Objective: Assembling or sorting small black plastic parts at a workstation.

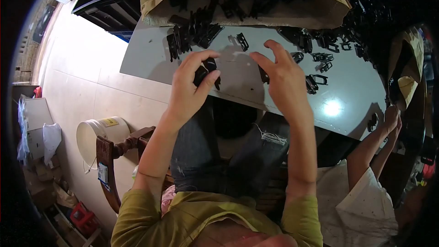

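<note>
My left hand [190,84] is curled around small black plastic-looking parts [210,65], with the thumb and fingers pressed on them over the near edge of the table. My right hand [286,75] hovers to the right with thumb and forefinger spread apart. Beside its palm a black piece [264,75] shows; whether it is touched cannot be made out. A single black frame-shaped part [242,41] lies on the white tabletop [155,50] between and beyond my hands. Behind my left hand a row of black parts [180,41] is gathered, and several loose frames [322,57] lie right of my right hand.
A large open paper bag [315,18] spills black parts at the table's far side. A black crate [107,4] stands far left. On the floor at left is a white bucket [121,130], next to a wooden chair [107,169]. At right, another person's hands [392,120] are near the table edge.
</note>
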Available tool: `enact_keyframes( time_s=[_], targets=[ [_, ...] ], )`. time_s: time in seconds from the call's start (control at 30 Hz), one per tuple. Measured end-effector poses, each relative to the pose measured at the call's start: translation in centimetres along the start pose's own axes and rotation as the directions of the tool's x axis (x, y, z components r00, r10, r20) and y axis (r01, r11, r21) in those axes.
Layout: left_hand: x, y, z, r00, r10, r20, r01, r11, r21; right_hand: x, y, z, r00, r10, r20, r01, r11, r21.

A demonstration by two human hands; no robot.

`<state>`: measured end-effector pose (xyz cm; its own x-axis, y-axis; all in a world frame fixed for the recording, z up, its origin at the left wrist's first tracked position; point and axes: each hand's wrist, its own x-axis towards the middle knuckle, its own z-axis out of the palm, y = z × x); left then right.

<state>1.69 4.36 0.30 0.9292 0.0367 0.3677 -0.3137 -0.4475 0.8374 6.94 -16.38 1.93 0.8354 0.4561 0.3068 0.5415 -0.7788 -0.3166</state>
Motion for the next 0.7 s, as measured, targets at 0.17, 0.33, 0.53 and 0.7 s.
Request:
enact_keyframes(
  time_s=[0.17, 0.33, 0.53, 0.7],
  targets=[
    [-1.6, 0.2, 0.4, 0.934, -0.33, 0.138, 0.358, 0.852, -0.383, 0.6, 1.7, -1.1, 0.959, -0.153, 0.24, 0.15, 0.988, 0.027],
    [-2.4, -1.0, 1.4, 0.961, -0.234, 0.147, 0.263, 0.937, -0.229, 1.3, 2.2, -1.1, 0.971, -0.12, 0.209, 0.068, 0.968, 0.24],
    [-2.4, -0.3, 1.8, 0.965, -0.202, 0.167, 0.228, 0.961, -0.156, -4.7, 1.1, -2.5, 0.95, 0.298, -0.098, -0.272, 0.938, 0.213],
    [-2.0, 0.5, 2.6, 0.953, -0.218, 0.212, 0.252, 0.956, -0.147, -6.2, -0.1, -1.2, 0.927, 0.34, -0.161, -0.339, 0.94, 0.033]
  ],
)
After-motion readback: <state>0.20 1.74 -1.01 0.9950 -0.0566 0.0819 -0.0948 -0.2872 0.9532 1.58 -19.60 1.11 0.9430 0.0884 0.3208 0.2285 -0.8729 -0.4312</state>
